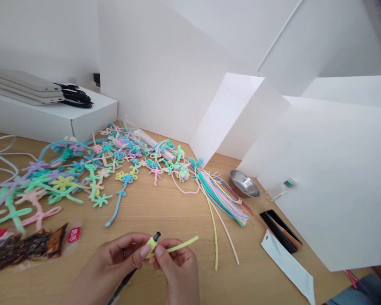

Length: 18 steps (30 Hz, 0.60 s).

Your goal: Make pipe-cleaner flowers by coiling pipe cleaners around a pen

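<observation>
The one camera sits on my head and looks forward and down over the wooden counter. My left hand and right hand lie close under it at the bottom edge. Beyond my hands the view reaches the white walls. No second view shares the scene.

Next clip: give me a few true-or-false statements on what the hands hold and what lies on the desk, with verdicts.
1. Both hands, left hand and right hand, pinch a yellow pipe cleaner wound round a black pen. True.
2. The steel bowl sits left of the hands. False: it is to the right, by the white board.
3. A heap of pastel pipe-cleaner flowers lies beyond the hands. True.
4. The snack packet rests inside the bowl. False: it lies on the wooden desk, far left.
</observation>
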Each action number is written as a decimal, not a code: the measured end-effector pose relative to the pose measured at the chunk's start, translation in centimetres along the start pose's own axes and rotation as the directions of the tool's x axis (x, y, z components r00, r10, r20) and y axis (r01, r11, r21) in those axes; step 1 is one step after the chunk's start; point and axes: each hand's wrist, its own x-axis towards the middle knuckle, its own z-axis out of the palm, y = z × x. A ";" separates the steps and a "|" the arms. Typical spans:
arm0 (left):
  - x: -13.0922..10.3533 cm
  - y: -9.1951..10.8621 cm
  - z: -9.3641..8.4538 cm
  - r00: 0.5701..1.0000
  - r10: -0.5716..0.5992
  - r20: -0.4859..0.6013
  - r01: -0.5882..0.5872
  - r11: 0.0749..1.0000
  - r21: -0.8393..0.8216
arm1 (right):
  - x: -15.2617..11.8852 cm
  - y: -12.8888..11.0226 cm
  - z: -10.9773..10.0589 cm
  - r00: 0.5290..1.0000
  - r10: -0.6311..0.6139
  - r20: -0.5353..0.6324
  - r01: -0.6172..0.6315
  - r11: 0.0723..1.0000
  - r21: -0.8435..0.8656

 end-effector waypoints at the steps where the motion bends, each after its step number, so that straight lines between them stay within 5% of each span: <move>1: 0.0 0.0 -0.1 1.000 0.001 0.003 -0.001 1.000 0.010 | -0.1 -0.1 0.0 1.000 0.003 0.007 -0.003 1.000 0.001; 8: 0.2 -0.6 -0.3 0.998 -0.040 -0.044 0.038 0.998 -0.051 | -0.1 -0.7 0.1 0.998 -0.045 0.033 0.047 0.997 -0.064; 18: 0.2 -0.2 0.2 0.971 0.225 -0.078 -0.201 0.950 0.239 | 1.0 -2.3 -0.9 0.988 -0.077 0.132 0.126 0.899 -0.419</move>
